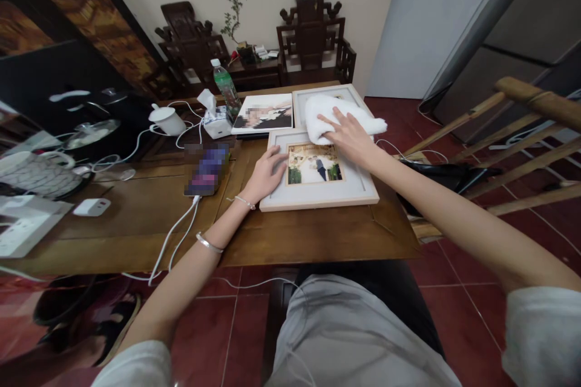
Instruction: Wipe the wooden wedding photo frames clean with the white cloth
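A light wooden picture frame lies flat near the table's front edge, a small photo set inside its pale mat. My left hand rests on the frame's left side with fingers stretched out, holding nothing. Pressed over the far right part of the frame is a bunched white cloth. My right hand grips this cloth from above, its fingers partly spread across it. Behind, a second picture frame is partly hidden under the cloth. A white-edged photo panel lies beside it.
Left of the frames lie a phone with a white cable, a tissue box and a green-labelled bottle. Further left are a lidded white cup, a charger and a power strip. A wooden chair stands right.
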A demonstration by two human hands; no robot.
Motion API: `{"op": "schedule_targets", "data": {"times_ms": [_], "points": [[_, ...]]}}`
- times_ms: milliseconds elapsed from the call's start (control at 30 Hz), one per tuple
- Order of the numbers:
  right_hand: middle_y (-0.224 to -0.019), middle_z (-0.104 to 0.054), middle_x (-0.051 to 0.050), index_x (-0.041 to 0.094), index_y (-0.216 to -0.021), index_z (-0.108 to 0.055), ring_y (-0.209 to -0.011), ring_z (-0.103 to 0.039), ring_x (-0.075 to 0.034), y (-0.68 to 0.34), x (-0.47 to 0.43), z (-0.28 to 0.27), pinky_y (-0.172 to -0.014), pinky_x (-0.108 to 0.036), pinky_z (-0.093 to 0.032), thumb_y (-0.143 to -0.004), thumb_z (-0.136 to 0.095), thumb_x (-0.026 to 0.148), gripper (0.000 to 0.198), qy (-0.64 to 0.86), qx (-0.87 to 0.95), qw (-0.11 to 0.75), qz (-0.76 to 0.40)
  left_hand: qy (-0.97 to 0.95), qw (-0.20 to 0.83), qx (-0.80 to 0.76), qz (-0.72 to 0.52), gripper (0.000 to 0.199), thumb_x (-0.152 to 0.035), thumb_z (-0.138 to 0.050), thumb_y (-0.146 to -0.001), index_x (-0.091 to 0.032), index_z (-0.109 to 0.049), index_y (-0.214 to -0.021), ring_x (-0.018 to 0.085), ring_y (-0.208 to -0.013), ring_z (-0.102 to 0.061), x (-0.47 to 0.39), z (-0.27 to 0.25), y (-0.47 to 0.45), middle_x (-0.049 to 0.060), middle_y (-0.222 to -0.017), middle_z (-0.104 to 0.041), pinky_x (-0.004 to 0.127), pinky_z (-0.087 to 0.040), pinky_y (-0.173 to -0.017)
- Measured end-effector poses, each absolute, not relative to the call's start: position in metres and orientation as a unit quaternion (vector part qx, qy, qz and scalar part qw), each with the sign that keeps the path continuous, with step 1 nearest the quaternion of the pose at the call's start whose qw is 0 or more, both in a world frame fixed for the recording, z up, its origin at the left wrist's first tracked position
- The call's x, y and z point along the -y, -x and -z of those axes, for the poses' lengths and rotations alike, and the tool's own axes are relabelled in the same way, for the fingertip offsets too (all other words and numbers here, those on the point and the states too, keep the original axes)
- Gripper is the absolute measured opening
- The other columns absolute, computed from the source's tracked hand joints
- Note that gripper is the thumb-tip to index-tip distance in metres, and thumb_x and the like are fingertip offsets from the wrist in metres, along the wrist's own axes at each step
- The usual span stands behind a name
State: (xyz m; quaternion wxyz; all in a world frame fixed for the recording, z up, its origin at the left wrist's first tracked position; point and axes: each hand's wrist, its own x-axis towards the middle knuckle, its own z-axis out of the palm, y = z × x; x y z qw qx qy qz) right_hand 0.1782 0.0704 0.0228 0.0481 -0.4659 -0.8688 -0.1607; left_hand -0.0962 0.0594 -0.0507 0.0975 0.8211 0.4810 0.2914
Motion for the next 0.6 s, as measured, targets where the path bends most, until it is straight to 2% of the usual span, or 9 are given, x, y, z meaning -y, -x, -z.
{"op": "schedule_targets", "data": {"times_ms": [133,300,433,533,600], "points": [[-0.162,-0.044,-0.014,0.014,-0.13,-0.069,-0.139,-0.044,-0.04,-0.165,-0.075,-0.004,-0.103,-0.053,-0.041,-0.087,-0.046,0.002,0.05,0.472,0.868,-0.038,0.149,-0.823,0.103,-0.48,-0.286,0.035,-0.03,-0.051,-0.099,-0.019,-0.067,-0.129,0.03,-0.146,-0.047,-0.06,0.054,0.097,0.014,-0.153,-0.055,0.052,-0.036,-0.123],[-0.155,-0.053,-0.014,0.017,-0.127,-0.072,-0.126,-0.056,-0.035,-0.159,-0.025,-0.015,-0.089,-0.043,-0.045,-0.086,-0.044,0.001,0.052,0.459,0.879,-0.082,0.103,-0.829,0.114,-0.477,-0.269,0.041,-0.034,-0.051,-0.099,-0.018,-0.063,-0.135,0.033,-0.152,-0.038,-0.063,0.059,0.098,0.014,-0.156,-0.051,0.057,-0.029,-0.125],[-0.133,-0.07,-0.016,0.018,-0.12,-0.075,-0.107,-0.068,-0.03,-0.156,0.03,-0.039,-0.077,-0.038,-0.048,-0.082,-0.048,-0.001,0.05,0.437,0.891,-0.122,0.027,-0.829,0.118,-0.478,-0.265,0.046,-0.036,-0.046,-0.101,-0.016,-0.059,-0.14,0.032,-0.153,-0.034,-0.066,0.062,0.098,0.015,-0.157,-0.049,0.056,-0.025,-0.128],[-0.118,-0.075,-0.017,0.018,-0.112,-0.076,-0.099,-0.071,-0.027,-0.152,0.063,-0.053,-0.08,-0.037,-0.05,-0.081,-0.048,-0.002,0.047,0.412,0.902,-0.128,-0.007,-0.83,0.119,-0.479,-0.26,0.048,-0.035,-0.045,-0.1,-0.013,-0.058,-0.141,0.033,-0.153,-0.034,-0.066,0.062,0.098,0.017,-0.157,-0.049,0.055,-0.024,-0.128],[-0.127,-0.072,-0.018,0.018,-0.111,-0.077,-0.105,-0.071,-0.029,-0.15,0.073,-0.053,-0.085,-0.038,-0.052,-0.08,-0.048,-0.003,0.047,0.407,0.907,-0.106,-0.008,-0.833,0.118,-0.476,-0.256,0.048,-0.034,-0.044,-0.1,-0.013,-0.058,-0.14,0.034,-0.154,-0.033,-0.067,0.061,0.098,0.018,-0.156,-0.05,0.056,-0.024,-0.128]]}}
